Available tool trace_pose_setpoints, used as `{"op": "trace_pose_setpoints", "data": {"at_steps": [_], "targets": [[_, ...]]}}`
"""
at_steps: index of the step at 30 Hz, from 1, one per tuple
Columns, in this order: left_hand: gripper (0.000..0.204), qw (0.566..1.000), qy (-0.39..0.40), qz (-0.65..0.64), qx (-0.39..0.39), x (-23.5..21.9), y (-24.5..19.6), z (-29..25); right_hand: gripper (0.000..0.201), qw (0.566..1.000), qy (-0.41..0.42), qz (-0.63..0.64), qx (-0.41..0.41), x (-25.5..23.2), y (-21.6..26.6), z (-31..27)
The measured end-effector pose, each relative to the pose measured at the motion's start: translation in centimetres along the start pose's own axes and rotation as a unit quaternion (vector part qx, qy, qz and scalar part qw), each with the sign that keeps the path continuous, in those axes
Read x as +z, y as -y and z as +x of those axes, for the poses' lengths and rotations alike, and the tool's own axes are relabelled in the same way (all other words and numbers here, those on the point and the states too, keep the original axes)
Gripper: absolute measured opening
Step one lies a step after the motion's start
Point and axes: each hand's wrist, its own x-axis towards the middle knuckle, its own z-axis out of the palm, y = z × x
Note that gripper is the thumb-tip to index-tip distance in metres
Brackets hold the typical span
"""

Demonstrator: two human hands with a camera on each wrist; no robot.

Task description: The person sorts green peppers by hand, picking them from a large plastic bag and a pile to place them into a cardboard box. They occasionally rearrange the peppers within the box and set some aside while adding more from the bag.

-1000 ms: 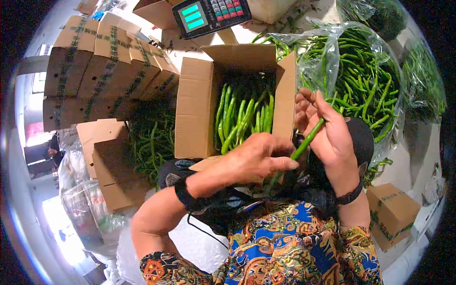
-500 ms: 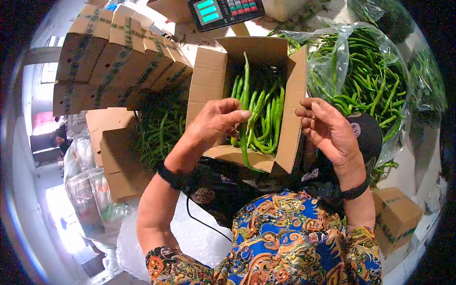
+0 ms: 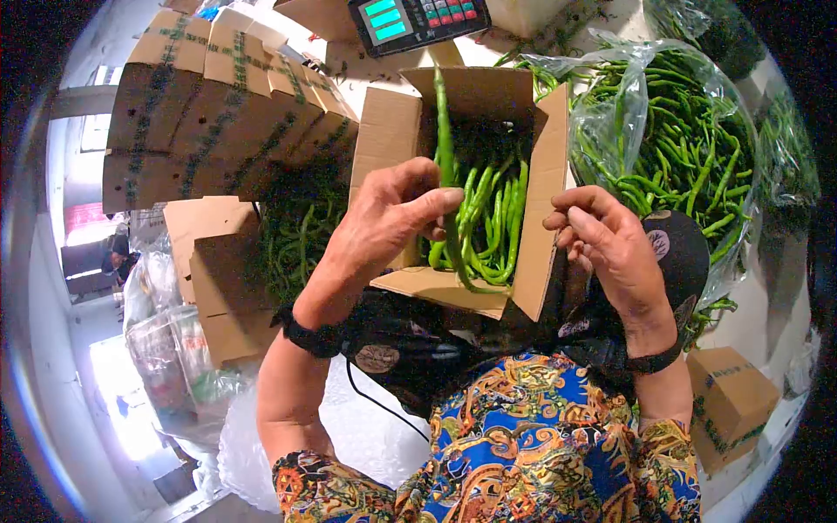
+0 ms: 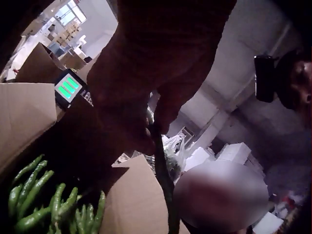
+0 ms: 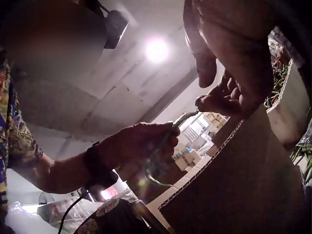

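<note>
My left hand (image 3: 379,222) pinches one long green pepper (image 3: 445,144) between thumb and fingers, over the left part of an open cardboard box (image 3: 547,157). That pepper stands lengthwise, its thin lower end curving near the box's front flap. More green peppers (image 3: 497,218) lie inside the box. To the right of the box my right hand (image 3: 615,253) is raised, fingers loosely bent, with nothing held. The left wrist view shows the hand (image 4: 151,63) dark around the pepper (image 4: 165,180). In the right wrist view the pepper's tip (image 5: 187,116) appears close to my right fingers.
A clear bag of green peppers (image 3: 697,148) is at the right, a lit scale (image 3: 418,22) behind the box. Stacked cartons (image 3: 209,113) and an open carton (image 3: 227,296) stand left, with dark greens (image 3: 301,235) between. A closed carton (image 3: 731,405) sits lower right.
My left hand has carried the pepper from beside my right hand leftward to over the box. My right hand, which was touching the pepper, is now apart from it. The view has shifted slightly.
</note>
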Motion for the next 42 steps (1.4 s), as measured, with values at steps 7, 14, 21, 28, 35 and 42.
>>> {"op": "trace_pose_setpoints", "data": {"at_steps": [7,14,21,28,35,42], "targets": [[0.024,0.997,0.055,0.028,0.046,3.6,-3.6,1.6,0.037,0.97,0.108,-0.211,-0.053,3.8,1.3,2.0],[0.026,0.995,0.017,0.098,-0.02,-0.3,4.6,5.6,0.044,0.987,0.031,-0.152,0.03,2.1,1.7,1.1],[0.039,0.886,-0.064,0.284,0.361,2.0,0.0,2.9,0.03,0.967,0.183,-0.078,0.158,2.3,1.9,1.3],[0.016,0.864,-0.005,0.434,0.255,-1.7,1.3,0.9,0.032,0.969,0.164,-0.044,0.179,1.7,1.9,1.5],[0.022,0.942,0.035,0.329,0.06,-2.1,3.2,3.6,0.02,0.997,0.006,-0.003,0.076,1.2,0.8,1.6],[0.032,0.948,0.11,0.298,-0.036,1.7,4.8,10.5,0.018,0.996,-0.004,-0.057,0.064,1.3,1.0,1.5]]}}
